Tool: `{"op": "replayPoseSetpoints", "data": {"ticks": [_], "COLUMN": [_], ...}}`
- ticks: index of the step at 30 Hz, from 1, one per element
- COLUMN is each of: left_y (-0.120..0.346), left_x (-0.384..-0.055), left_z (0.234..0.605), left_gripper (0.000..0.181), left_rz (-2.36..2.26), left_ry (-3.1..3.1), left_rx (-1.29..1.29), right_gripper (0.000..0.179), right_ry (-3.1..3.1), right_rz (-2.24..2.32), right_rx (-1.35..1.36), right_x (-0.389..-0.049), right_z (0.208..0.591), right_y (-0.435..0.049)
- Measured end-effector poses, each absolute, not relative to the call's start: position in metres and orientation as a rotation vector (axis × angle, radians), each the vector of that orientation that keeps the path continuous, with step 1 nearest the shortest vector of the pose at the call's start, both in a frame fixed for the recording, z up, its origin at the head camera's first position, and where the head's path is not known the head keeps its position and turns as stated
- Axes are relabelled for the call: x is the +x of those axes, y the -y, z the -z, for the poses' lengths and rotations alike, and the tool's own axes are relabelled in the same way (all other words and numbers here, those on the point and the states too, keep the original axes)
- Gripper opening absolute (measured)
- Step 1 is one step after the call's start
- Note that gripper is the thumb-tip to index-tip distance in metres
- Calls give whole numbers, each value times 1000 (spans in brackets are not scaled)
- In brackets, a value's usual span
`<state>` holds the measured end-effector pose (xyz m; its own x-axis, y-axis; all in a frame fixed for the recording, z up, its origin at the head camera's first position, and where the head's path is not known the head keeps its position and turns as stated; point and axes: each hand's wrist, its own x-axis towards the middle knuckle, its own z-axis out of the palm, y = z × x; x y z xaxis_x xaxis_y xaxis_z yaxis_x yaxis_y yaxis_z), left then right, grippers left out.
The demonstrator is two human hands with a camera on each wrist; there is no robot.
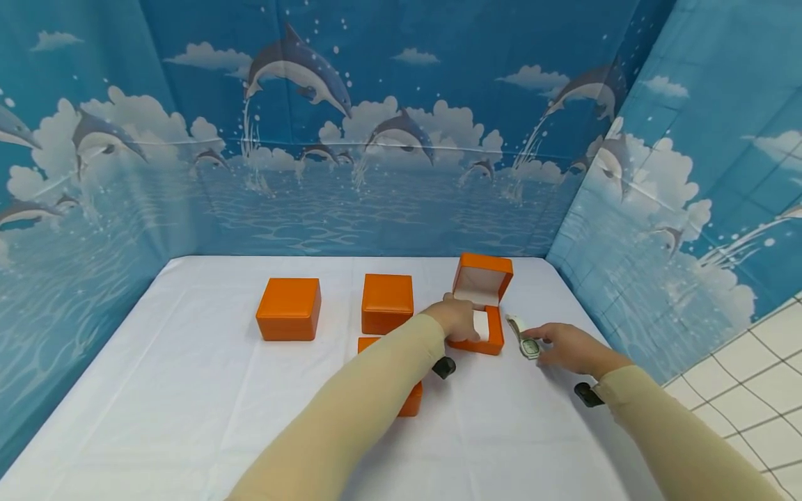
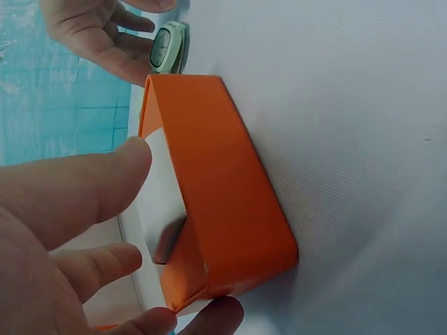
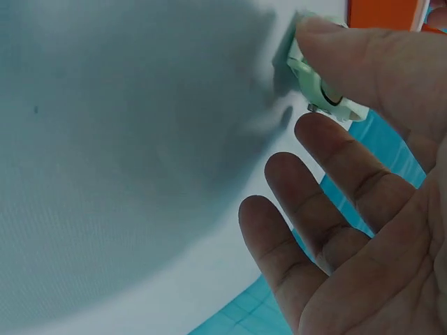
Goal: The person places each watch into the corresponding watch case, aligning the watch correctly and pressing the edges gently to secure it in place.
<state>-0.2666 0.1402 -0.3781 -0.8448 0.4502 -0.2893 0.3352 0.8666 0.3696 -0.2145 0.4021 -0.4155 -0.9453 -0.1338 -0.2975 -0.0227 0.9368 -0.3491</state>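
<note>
An orange watch box (image 1: pixel 495 332) stands with its lid (image 1: pixel 487 264) raised at the right side of the table. Inside it lies a white cushion (image 1: pixel 481 325). My left hand (image 1: pixel 460 319) is over the box's left side, fingers spread around a corner and the thumb near the cushion; firm contact is not clear. Right of the box, a pale green watch (image 1: pixel 530 348) rests on the table, its strap (image 1: pixel 516 323) sticking out toward the back. My right hand (image 1: pixel 573 348) reaches its edge with the thumb and a finger, while the other fingers (image 3: pixel 279 258) are extended and hold nothing.
Closed orange boxes stand on the white-clothed table (image 1: pixel 156 390): one at left (image 1: pixel 288 309), one in the middle (image 1: pixel 387 303). Another orange box (image 1: pixel 410 402) is mostly hidden behind my left forearm. A dolphin-print curtain (image 1: pixel 376 202) encloses the back and sides.
</note>
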Motion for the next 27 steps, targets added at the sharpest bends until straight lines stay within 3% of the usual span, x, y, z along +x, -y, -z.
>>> {"op": "replayPoseSetpoints", "data": {"ticks": [9, 27], "left_y": [-144, -138], "left_x": [-274, -278], "left_z": [391, 397], "left_gripper": [47, 64], "left_rz": [-403, -475], "left_ry": [-2694, -2706], "left_rx": [567, 580], "right_gripper": [59, 48], "right_ry": [-2774, -2826], "right_rz": [495, 477], "right_rx": [-108, -89], "right_x": [-215, -218], "right_z": [420, 430], "right_y": [-398, -392]}}
